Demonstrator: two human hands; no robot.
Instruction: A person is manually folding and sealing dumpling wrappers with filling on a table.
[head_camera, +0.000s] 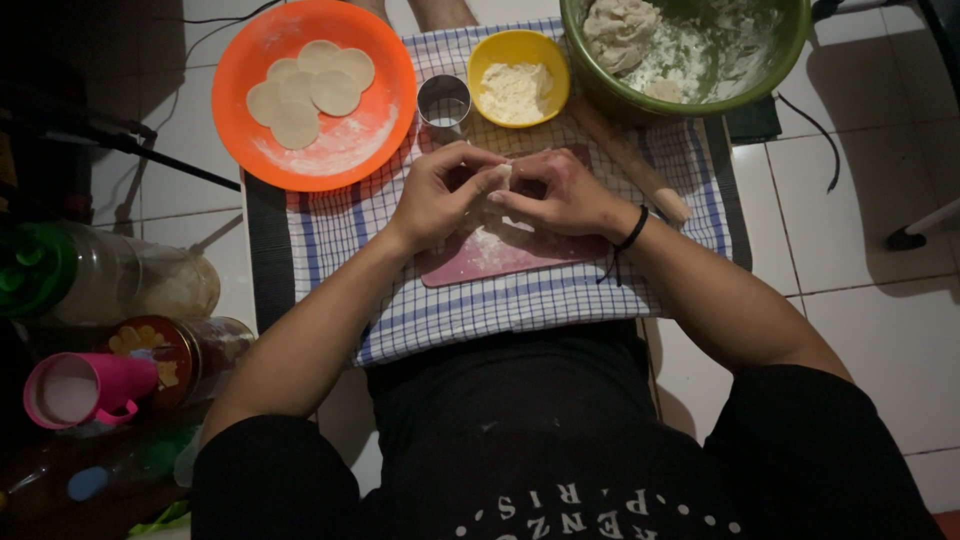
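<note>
Home kitchen floor, white tiles (880, 330), checked cloth (480, 310), dough bowl (790, 60)

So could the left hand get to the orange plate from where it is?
Probably yes. The left hand is pinching a bit of dough with the right hand, but the orange plate sits just beyond it, with nothing lying between.

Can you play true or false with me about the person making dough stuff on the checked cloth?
1. Both hands, the left hand and the right hand, pinch one small pale dough piece. True.
2. The round orange plastic plate is bare. False: flat round dough discs lie on it.
3. The small yellow bowl holds white flour. True.
4. The wooden rolling pin is in the left hand. False: it lies on the blue checked cloth, beside the big green mixing bowl.
</note>
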